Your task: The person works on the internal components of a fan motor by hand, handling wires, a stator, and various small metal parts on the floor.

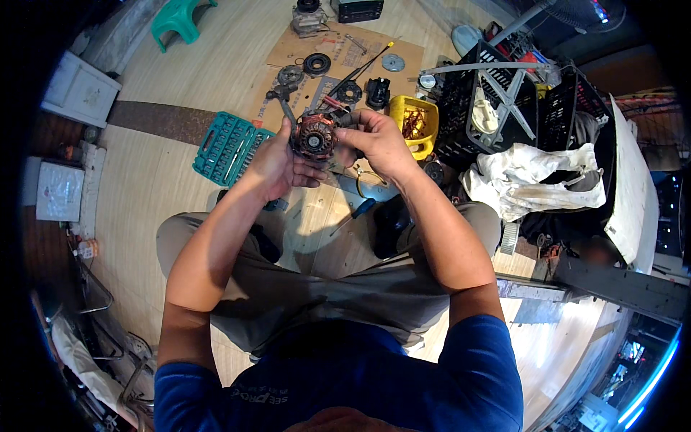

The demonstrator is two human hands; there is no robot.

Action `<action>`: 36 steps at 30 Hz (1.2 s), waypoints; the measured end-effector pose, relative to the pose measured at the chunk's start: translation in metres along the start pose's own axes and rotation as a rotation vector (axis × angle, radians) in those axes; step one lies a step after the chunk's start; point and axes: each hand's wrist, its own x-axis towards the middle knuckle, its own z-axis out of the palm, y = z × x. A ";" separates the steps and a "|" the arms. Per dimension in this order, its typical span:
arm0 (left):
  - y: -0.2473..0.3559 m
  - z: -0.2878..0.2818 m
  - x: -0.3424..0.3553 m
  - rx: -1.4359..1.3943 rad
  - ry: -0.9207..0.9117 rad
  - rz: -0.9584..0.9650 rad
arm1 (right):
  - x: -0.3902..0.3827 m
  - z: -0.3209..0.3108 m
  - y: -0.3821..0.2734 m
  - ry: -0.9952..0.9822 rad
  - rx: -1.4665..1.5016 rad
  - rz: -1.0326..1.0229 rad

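Between my hands is a round motor part with copper windings (315,137), a dark ring at its centre facing up. My left hand (276,167) supports it from the left, thumb along its side and fingers curled below. My right hand (379,144) grips its right side, thumb and forefinger bent against the edge; some of those fingertips are hidden. Just beyond it lie a grey metal bracket (286,99) and a dark round disc (349,92). Below my hands, a screwdriver with a blue handle (363,209) rests on the floor between my feet.
Left of my hands lies an open teal socket set (229,150). Cardboard (403,52) under loose parts, including a black ring (317,65), spreads ahead. On the right are a yellow container of screws (433,122), black crates (450,90) and white cloth (533,180). A green stool (175,21) stands far left.
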 end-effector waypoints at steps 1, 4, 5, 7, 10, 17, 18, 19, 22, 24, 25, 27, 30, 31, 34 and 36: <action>-0.001 0.001 0.000 0.000 -0.002 0.000 | 0.000 -0.001 0.001 -0.001 -0.011 -0.002; -0.001 0.003 -0.001 0.017 0.018 0.043 | 0.000 -0.001 0.001 0.002 -0.025 -0.002; -0.001 0.004 -0.003 0.033 0.015 0.068 | 0.000 0.000 0.002 0.007 -0.029 -0.002; -0.001 0.006 -0.003 0.048 0.010 0.094 | 0.000 -0.002 0.003 -0.007 -0.039 0.004; -0.003 0.010 -0.002 0.060 0.005 0.173 | 0.001 -0.003 0.006 -0.012 -0.041 0.022; -0.004 0.008 -0.002 -0.041 -0.086 0.228 | 0.002 0.001 0.005 0.028 0.057 0.055; -0.002 0.011 -0.004 -0.039 -0.109 0.231 | 0.002 0.001 0.005 0.029 0.056 0.054; 0.000 0.015 -0.006 -0.039 -0.111 0.231 | 0.002 0.001 0.006 0.024 0.072 0.057; 0.003 0.025 -0.013 -0.072 -0.128 0.276 | 0.002 0.002 0.007 0.022 0.095 0.065; 0.004 0.025 -0.013 -0.094 -0.138 0.304 | 0.003 0.004 0.008 0.024 0.103 0.070; 0.004 0.024 -0.013 -0.095 -0.137 0.305 | 0.003 0.005 0.009 0.022 0.110 0.069; 0.004 0.020 -0.012 -0.070 -0.196 0.334 | 0.002 0.006 0.009 0.020 0.118 0.069; 0.003 0.021 -0.014 -0.031 -0.197 0.386 | 0.001 0.008 0.009 0.029 0.112 0.079; 0.003 0.020 -0.015 -0.031 -0.197 0.387 | 0.001 0.008 0.009 0.025 0.116 0.079; 0.001 0.016 -0.013 -0.050 -0.188 0.383 | 0.001 0.007 0.011 0.006 0.123 0.079; -0.001 0.011 -0.012 -0.048 -0.174 0.400 | 0.004 0.003 0.016 -0.016 0.127 0.081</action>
